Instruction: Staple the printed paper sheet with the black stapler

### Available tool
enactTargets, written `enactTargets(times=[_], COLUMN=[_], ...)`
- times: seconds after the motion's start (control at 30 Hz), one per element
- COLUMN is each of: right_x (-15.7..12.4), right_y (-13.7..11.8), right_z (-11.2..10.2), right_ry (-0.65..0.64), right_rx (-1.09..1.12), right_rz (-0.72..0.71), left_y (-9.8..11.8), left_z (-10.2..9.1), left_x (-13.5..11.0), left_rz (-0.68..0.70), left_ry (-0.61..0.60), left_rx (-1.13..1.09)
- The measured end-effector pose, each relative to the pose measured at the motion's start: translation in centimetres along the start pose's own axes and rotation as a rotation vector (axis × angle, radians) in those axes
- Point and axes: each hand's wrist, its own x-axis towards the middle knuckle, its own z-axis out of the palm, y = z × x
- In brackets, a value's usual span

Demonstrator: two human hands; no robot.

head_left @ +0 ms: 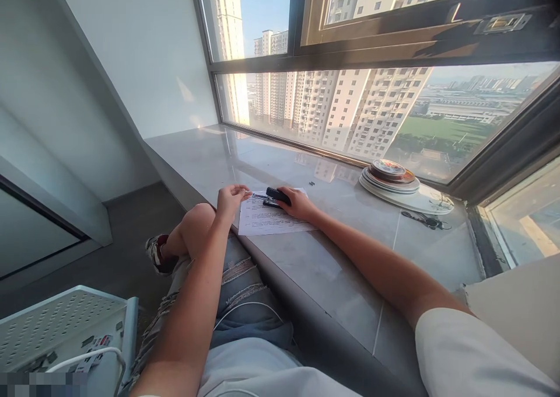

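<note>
A printed sheet of paper (266,219) lies on the grey stone window ledge (332,263). My right hand (297,203) rests on the sheet's top edge, fingers closed on a black stapler (277,196). My left hand (231,199) pinches the sheet's upper left corner, fingers curled together. Both forearms stretch out from me across the ledge.
A stack of plates (396,181) sits by the window at the right, with a dark bunch of keys (429,221) in front of it. Two small dark bits (311,183) lie beyond the paper. My knees and a shoe (157,254) hang left of the ledge; a white perforated cart (65,327) stands lower left.
</note>
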Motion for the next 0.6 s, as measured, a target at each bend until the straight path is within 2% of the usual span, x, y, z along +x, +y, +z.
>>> enactTargets(times=[0.23, 0.47, 0.6], right_x=[0.0, 0.1, 0.1], right_y=[-0.3, -0.1, -0.3], right_z=[-0.2, -0.1, -0.2], right_ry=[0.001, 0.012, 0.014], right_rx=[0.006, 0.012, 0.017], right_rz=[0.005, -0.008, -0.002], left_y=[0.1, -1.6, -1.9], left_z=[0.5, 1.4, 1.2], left_x=[-0.3, -0.3, -0.2], left_rz=[0.123, 0.0, -0.049], left_ry=[-0.009, 0.023, -0.024], left_rx=[0.198, 0.032, 0.02])
